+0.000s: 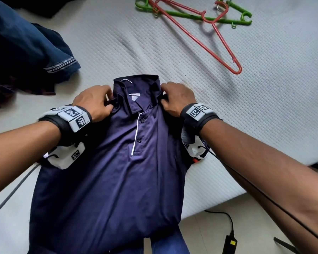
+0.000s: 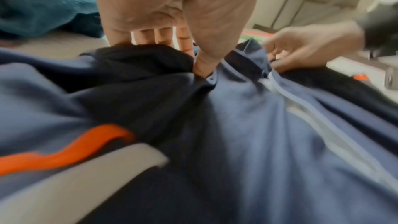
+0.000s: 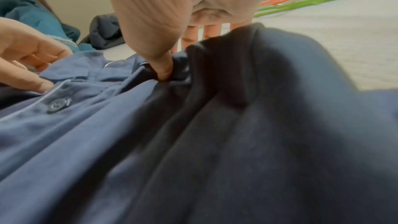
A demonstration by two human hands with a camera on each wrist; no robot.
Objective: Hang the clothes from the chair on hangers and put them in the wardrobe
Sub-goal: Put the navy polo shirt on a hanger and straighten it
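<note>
Left hand: fingers curled, pinching the shoulder seam just beside the collar of the navy polo shirt. Right hand: same pinch on the opposite shoulder; right wrist view shows the thumb pressed into a fold of cloth there.

Shirt lies front-up on the bed, collar away from the person, hem hanging over the near edge. Placket partly buttoned.

No hanger visible inside the shirt; cannot tell for certain under the cloth. Red hanger and green hanger lie crossed on the bed, well apart from the shirt. Other clothes heaped at far left.

Judgement: step in hand is squaring the shirt for hanging. Next move likely needs one hand freed to fetch a hanger, then feeding it through the neck or hem.
</note>
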